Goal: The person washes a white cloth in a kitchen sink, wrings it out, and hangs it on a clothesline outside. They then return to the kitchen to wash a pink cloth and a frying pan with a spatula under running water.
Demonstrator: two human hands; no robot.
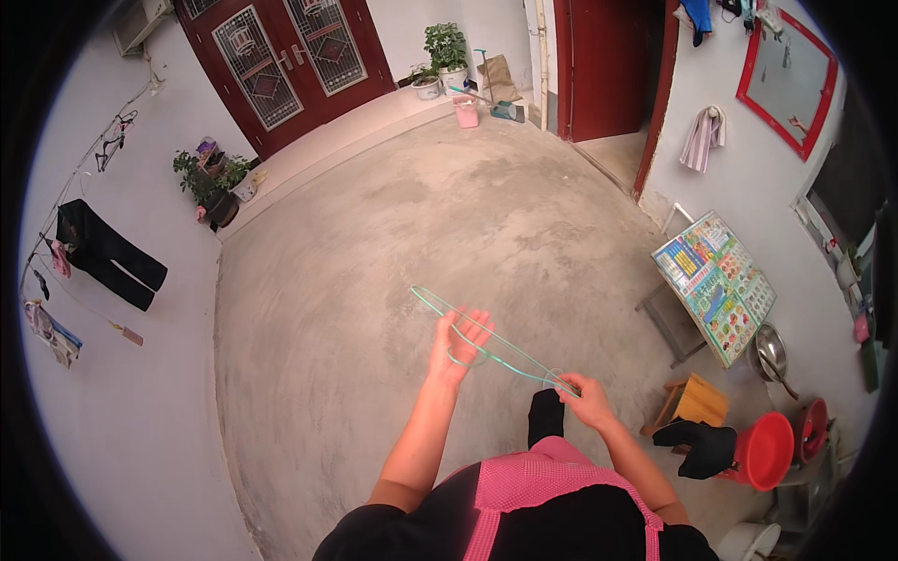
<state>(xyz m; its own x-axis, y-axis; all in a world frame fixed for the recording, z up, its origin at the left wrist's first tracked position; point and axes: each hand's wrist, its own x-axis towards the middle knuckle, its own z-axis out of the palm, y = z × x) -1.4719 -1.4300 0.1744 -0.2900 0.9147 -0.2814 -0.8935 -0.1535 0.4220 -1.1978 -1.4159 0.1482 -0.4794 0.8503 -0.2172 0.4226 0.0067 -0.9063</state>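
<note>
A thin green wire clothes hanger [515, 368] stretches across in front of me. My right hand [586, 400] is closed around one end of it. My left hand [463, 347] lies palm up under the wire, its fingers extended rather than wrapped around it. The hanger's curved hook crosses near the left wrist, and its far end reaches past the thumb. Below my right hand a black-clad leg shows above the concrete floor [351, 280]. I wear a pink apron [523, 480] over black clothing.
At right stand a folding table [719, 287] with a printed top, a steel basin [772, 347], a wooden stool [694, 403] and a red bucket [768, 449] with black cloth [694, 445] over its edge. Black trousers [109, 252] hang along the left wall. Potted plants [445, 49] stand beyond.
</note>
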